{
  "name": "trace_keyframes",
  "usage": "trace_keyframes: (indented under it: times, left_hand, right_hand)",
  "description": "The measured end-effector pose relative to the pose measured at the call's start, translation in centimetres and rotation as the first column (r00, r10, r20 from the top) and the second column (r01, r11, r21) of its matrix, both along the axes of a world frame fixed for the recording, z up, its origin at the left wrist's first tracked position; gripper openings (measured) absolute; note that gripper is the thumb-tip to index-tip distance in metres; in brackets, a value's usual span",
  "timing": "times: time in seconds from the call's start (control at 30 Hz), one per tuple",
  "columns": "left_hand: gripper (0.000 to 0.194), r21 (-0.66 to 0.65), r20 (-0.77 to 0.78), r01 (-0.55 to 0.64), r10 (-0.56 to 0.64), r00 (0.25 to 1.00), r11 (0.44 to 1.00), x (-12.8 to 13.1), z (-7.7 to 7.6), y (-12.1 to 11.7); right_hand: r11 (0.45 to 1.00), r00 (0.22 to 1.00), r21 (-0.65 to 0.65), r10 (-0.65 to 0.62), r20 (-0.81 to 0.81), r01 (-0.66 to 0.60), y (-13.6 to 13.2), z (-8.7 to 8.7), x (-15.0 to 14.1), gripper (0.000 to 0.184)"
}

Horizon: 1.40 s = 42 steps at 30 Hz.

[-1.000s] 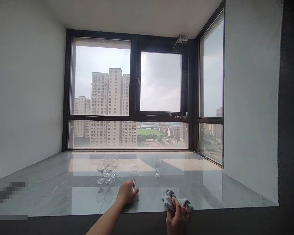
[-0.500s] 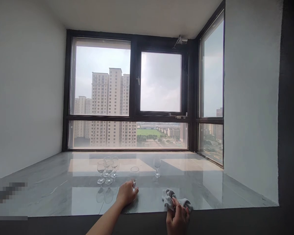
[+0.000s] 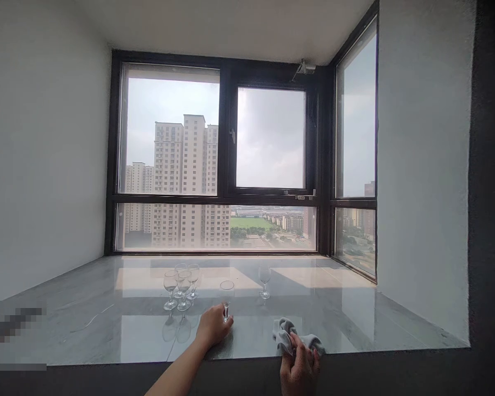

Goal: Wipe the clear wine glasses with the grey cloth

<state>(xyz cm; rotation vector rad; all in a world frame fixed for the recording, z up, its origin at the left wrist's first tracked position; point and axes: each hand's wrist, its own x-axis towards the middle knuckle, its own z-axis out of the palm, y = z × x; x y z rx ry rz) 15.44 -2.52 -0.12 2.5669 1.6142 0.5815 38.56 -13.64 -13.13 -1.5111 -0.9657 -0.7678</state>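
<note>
My left hand [image 3: 214, 324] is closed around the stem of a clear wine glass [image 3: 226, 289], which stands upright near the sill's front. To the right, my right hand [image 3: 300, 366] grips a crumpled light grey cloth [image 3: 284, 333] at the front edge; part of the cloth spreads out past my fingers. Left of the held glass, several wine glasses [image 3: 183, 283] stand upright in a tight cluster. Another wine glass [image 3: 264, 281] is by itself, farther back between my two hands.
The glossy grey stone sill [image 3: 375, 324] reflects the window light, and its front edge runs just under my hands. Behind it rises a dark-framed window [image 3: 225, 198]. White walls [image 3: 424, 165] close in on both sides. A blurred patch [image 3: 8, 335] covers the lower left.
</note>
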Motion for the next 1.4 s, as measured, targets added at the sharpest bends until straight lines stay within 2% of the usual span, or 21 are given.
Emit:
trace_keyframes:
  times: [0.5, 1.2, 1.4]
  left_hand:
    - [0.029, 0.005, 0.009, 0.000, -0.001, 1.000, 1.000, 0.00, -0.35, 0.33]
    - [0.028, -0.014, -0.006, -0.029, 0.029, 1.000, 0.999, 0.17, 0.30, -0.25]
    - [0.026, 0.002, 0.002, -0.009, 0.009, 1.000, 1.000, 0.09, 0.04, -0.02]
  right_hand:
    - [1.000, 1.000, 0.017, -0.001, 0.008, 0.000, -0.04, 0.05, -0.08, 0.054]
    - [1.000, 1.000, 0.016, -0.013, 0.024, 0.012, -0.04, 0.03, -0.05, 0.052]
    - [0.999, 0.998, 0.012, -0.035, 0.059, 0.034, -0.01, -0.02, 0.08, 0.053]
